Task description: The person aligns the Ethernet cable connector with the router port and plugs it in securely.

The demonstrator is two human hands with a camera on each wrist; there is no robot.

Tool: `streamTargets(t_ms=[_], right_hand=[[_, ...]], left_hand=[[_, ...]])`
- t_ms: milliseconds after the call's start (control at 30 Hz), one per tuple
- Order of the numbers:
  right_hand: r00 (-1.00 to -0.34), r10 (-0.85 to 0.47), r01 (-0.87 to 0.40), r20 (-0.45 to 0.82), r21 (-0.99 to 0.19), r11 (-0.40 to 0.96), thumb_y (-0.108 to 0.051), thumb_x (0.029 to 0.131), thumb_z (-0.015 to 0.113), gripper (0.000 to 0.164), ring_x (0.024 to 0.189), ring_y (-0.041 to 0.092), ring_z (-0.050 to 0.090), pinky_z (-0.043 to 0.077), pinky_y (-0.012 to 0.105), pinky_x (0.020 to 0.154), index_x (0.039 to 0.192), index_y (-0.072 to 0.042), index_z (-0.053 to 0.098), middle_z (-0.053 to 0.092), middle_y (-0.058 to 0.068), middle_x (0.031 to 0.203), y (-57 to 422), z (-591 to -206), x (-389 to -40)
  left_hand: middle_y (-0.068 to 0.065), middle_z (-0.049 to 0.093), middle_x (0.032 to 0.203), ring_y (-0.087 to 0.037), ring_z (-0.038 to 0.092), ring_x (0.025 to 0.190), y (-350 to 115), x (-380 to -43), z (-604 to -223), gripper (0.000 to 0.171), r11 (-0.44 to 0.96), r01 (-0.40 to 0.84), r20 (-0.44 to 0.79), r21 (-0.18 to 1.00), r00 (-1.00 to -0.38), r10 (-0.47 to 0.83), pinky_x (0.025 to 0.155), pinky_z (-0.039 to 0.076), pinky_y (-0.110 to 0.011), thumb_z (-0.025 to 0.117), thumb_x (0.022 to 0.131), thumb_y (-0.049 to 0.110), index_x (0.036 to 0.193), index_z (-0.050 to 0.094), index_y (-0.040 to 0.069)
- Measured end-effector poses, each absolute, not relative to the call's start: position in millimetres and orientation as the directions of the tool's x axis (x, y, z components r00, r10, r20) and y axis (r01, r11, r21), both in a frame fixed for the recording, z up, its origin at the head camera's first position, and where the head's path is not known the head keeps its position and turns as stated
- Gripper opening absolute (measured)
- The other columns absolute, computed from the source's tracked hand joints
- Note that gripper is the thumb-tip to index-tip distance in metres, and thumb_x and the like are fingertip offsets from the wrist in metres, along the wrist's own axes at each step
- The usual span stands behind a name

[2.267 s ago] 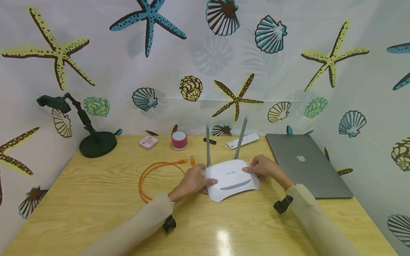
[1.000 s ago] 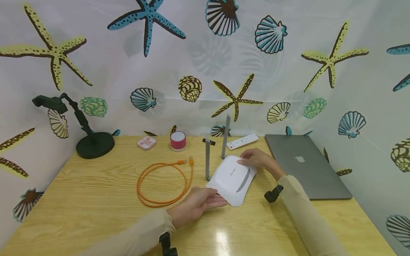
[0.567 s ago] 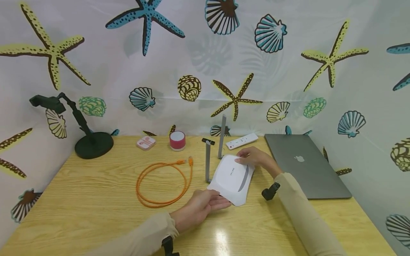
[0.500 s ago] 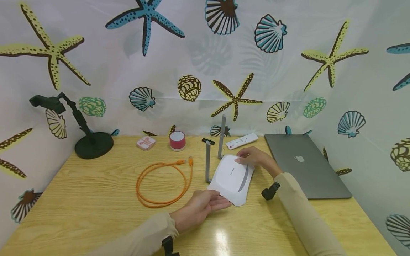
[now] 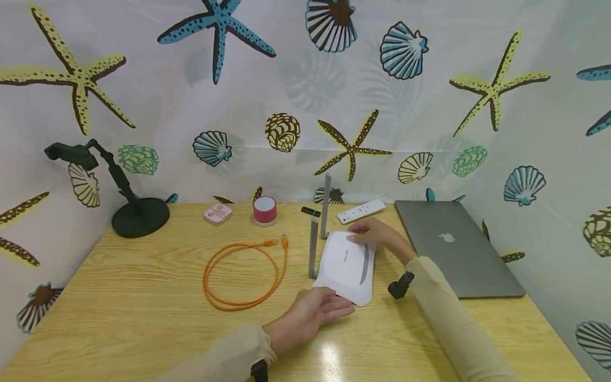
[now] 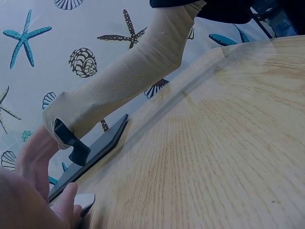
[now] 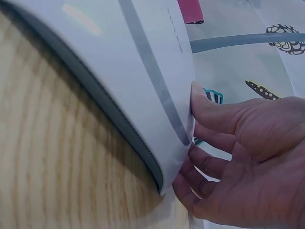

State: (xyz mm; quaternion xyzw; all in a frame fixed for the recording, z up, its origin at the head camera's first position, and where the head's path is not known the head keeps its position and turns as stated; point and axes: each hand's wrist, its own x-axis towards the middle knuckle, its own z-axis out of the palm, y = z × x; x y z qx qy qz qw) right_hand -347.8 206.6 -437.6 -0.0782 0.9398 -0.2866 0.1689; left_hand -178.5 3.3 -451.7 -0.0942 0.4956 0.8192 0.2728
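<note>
A white Wi-Fi router (image 5: 340,262) with two raised grey antennas sits turned on the wooden table, its antenna side facing left. My left hand (image 5: 307,319) holds the router's near end, thumb at the upper edge and fingers extended below it, palm up. At the far right corner my right hand (image 5: 379,237) grips the router, thumb on top and fingers around the side. In the right wrist view the right hand (image 7: 252,148) pinches the router's (image 7: 109,67) edge. Only part of the left hand (image 6: 28,205) shows in its own wrist view.
An orange network cable (image 5: 204,276) lies coiled left of the router. A closed grey laptop (image 5: 453,254) lies to the right. Behind are a remote (image 5: 361,211), a USB stick (image 5: 311,211), a red-and-white cylinder (image 5: 264,211), a pink earphone case (image 5: 218,214) and a dark green desk lamp (image 5: 140,217).
The router has turned counterclockwise, so its antennas swung from the back to the left. My left hand moved from its left side to the near end; my right hand shifted slightly left and away.
</note>
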Motion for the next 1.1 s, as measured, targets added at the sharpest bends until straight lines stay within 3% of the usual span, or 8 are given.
streamTargets(t_ms=[167,333,433,567,667,767,867,1100], right_hand=[[-0.953,-0.232,-0.077,-0.197,-0.582,0.810,-0.034,0.094,0.066,0.046,0.119,0.032,0.058,0.047,0.046,0.101,0.129,-0.005,0.062,0.062,0.018,0.131,204.8,-440.9,-343.9],[-0.977,-0.173,-0.054,-0.125,-0.640,0.767,-0.036,0.091,0.070,0.055,0.118,0.034,0.056,0.048,0.048,0.100,0.130,0.001,0.056,0.059,0.020,0.130,206.9,-441.7,-332.5],[-0.982,-0.155,-0.051,-0.106,-0.642,0.765,-0.033,0.091,0.070,0.054,0.113,0.034,0.057,0.051,0.046,0.095,0.127,0.004,0.055,0.059,0.022,0.128,207.6,-436.7,-319.3],[-0.981,-0.187,-0.119,-0.060,-0.577,0.808,-0.031,0.089,0.072,0.054,0.111,0.034,0.057,0.052,0.045,0.090,0.127,0.003,0.054,0.055,0.023,0.125,207.2,-426.0,-291.3],[-0.971,-0.238,-0.197,-0.015,-0.508,0.838,-0.033,0.086,0.075,0.062,0.116,0.036,0.054,0.051,0.048,0.094,0.132,0.001,0.052,0.051,0.022,0.129,201.6,-418.7,-264.7],[-0.952,-0.305,-0.281,0.013,-0.423,0.861,-0.036,0.081,0.079,0.072,0.124,0.037,0.050,0.048,0.051,0.099,0.138,-0.002,0.049,0.047,0.023,0.137,191.5,-417.4,-240.8],[-0.928,-0.371,-0.355,0.024,-0.353,0.866,-0.039,0.077,0.081,0.080,0.134,0.040,0.043,0.045,0.054,0.105,0.142,-0.006,0.047,0.042,0.023,0.146,181.9,-421.6,-222.4],[-0.899,-0.438,-0.419,0.008,-0.307,0.854,-0.038,0.075,0.084,0.085,0.139,0.042,0.036,0.042,0.061,0.104,0.146,-0.013,0.044,0.034,0.021,0.154,171.6,-432.6,-202.1]], left_hand=[[-0.041,0.056,0.125,-0.044,0.059,0.120,-0.1,-178.2,-449.9,0.037,-0.331,-0.585,-0.442,0.740,-0.795,0.415,0.097,0.054,-0.045,0.038,0.100,0.000,0.132,0.039,-0.019],[-0.036,0.063,0.118,-0.040,0.066,0.110,-28.7,-187.8,-444.4,0.033,-0.210,-0.605,-0.472,0.768,-0.757,0.452,0.093,0.056,-0.043,0.045,0.099,-0.001,0.126,0.051,-0.018],[-0.027,0.070,0.108,-0.029,0.073,0.096,-57.2,-204.1,-438.6,0.032,-0.124,-0.534,-0.451,0.836,-0.799,0.399,0.088,0.058,-0.039,0.049,0.099,0.005,0.125,0.055,-0.014],[-0.016,0.072,0.102,-0.017,0.073,0.084,-88.9,-246.6,-429.6,0.034,-0.051,-0.415,-0.389,0.909,-0.884,0.258,0.084,0.060,-0.034,0.048,0.102,0.012,0.127,0.055,-0.010],[-0.017,0.069,0.106,-0.016,0.072,0.083,-95.8,-285.0,-428.6,0.034,-0.021,-0.305,-0.297,0.952,-0.940,0.166,0.084,0.060,-0.036,0.046,0.104,0.016,0.128,0.055,-0.008],[-0.021,0.067,0.114,-0.022,0.073,0.090,-88.4,-316.3,-433.8,0.034,-0.003,-0.179,-0.177,0.984,-0.974,0.143,0.087,0.059,-0.041,0.046,0.105,0.016,0.128,0.056,-0.006],[-0.021,0.065,0.125,-0.030,0.069,0.107,-73.3,-339.3,-441.0,0.034,0.040,-0.087,-0.094,0.995,-0.975,0.199,0.095,0.055,-0.045,0.049,0.104,0.018,0.130,0.058,-0.001],[-0.012,0.064,0.131,-0.028,0.059,0.124,-38.4,-370.1,-454.9,0.033,0.173,-0.084,-0.140,0.981,-0.930,0.339,0.108,0.046,-0.045,0.048,0.104,0.024,0.127,0.064,0.007]])
